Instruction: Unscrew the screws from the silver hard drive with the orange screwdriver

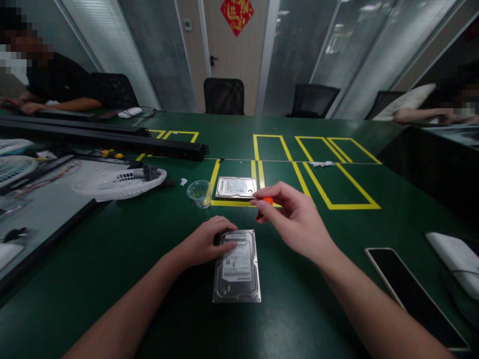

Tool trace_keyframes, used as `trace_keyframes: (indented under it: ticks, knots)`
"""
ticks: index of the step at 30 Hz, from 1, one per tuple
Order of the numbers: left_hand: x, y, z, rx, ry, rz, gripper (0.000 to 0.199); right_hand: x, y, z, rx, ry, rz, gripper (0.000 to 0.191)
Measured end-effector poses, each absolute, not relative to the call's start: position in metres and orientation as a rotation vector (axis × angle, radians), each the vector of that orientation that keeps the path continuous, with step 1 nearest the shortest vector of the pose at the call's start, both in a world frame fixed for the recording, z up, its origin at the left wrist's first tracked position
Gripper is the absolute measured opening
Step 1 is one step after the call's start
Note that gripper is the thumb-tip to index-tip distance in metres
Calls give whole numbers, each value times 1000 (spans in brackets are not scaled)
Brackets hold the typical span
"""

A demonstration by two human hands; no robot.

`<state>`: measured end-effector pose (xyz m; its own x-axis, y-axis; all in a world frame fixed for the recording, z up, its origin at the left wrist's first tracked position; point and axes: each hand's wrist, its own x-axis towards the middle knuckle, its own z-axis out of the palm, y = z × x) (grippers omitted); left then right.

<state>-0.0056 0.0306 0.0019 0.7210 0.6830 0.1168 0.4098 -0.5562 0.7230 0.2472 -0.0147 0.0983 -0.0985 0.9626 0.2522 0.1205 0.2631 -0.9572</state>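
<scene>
A silver hard drive (239, 271) with a white label lies flat on the green table. My left hand (205, 240) rests on its upper left edge, thumb on the label and fingers curled over the far corner, gripping it. Pinched in my right hand (295, 219) is a small screwdriver (267, 200) with an orange and black handle, its thin shaft pointing down near the drive's far right corner. Whether the tip touches is too small to tell. Beyond lies a second hard drive (235, 187), with a clear plastic cup (200, 193) to its left.
Yellow tape rectangles mark the table (179, 319). A phone (407, 294) and a white device (454, 262) lie at right. At left are a grey panel (48, 219), a white fan-like part (123, 183) and long black bars (112, 142). People sit at both far sides.
</scene>
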Motion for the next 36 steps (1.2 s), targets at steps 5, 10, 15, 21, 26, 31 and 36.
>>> trace_keyframes:
  ticks: [5,10,15,21,26,31,36]
  knots:
    - [-5,31,3,2234,824,500,28,247,-15,100,-1059,-1502,1012,22]
    - [-6,31,1,2241,821,510,27,248,-16,103,-1023,-1566,1055,18]
    - [-6,31,1,2233,817,504,27,249,-15,101,-1035,-1561,1037,20]
    - [-5,31,2,2217,810,506,27,248,-15,100,-1070,-1511,1003,27]
    - [-6,30,2,2220,820,490,27,248,-16,102,-1044,-1551,995,19]
    - [-6,30,2,2229,822,500,28,249,-16,101,-1003,-1608,1036,21]
    - [-6,31,0,2238,821,502,28,248,-16,99,-1025,-1565,1012,20]
